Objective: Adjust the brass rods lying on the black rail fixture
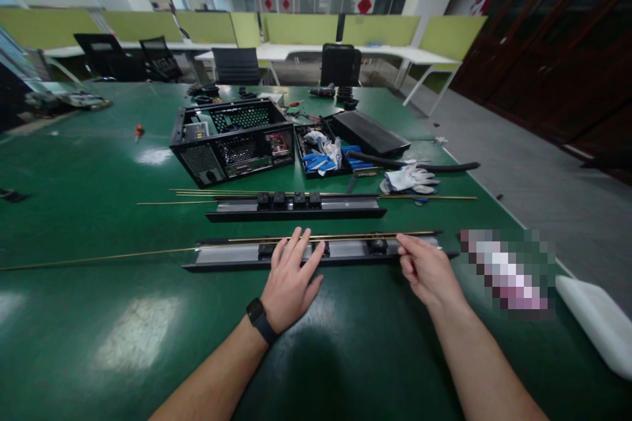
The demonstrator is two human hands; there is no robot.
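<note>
Some thin golden metal rods (355, 237) at centre, beneath your spread left hand (291, 279), pinched by your right hand (425, 266), seem mid-alignment along a long black-and-grey rail (227, 254), next needing steadiness.

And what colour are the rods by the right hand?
The rods are golden, as the head view shows.
</note>
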